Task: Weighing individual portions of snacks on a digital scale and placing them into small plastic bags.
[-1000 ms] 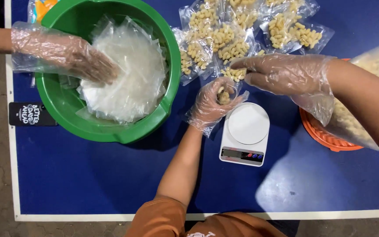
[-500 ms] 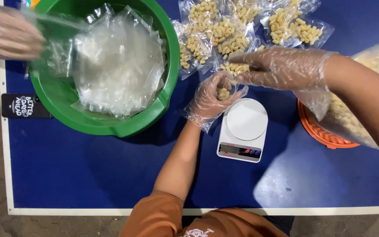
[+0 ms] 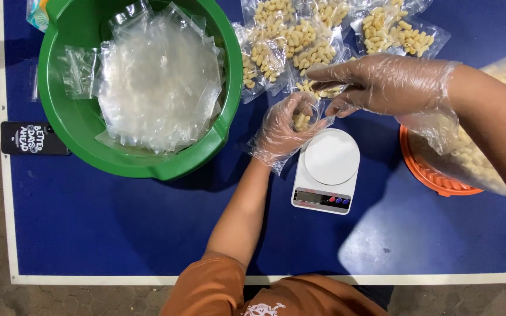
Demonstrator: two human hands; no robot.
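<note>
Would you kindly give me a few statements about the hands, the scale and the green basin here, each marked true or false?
1. The left hand holds a small clear bag with pale pieces inside. True.
2. The white scale has a filled bag on its platform. False: the platform is bare.
3. The green basin holds empty clear bags. True.
4. The right hand is bare. False: it wears a clear plastic glove.
5. The filled bags lie inside the basin. False: they lie on the blue table.
</note>
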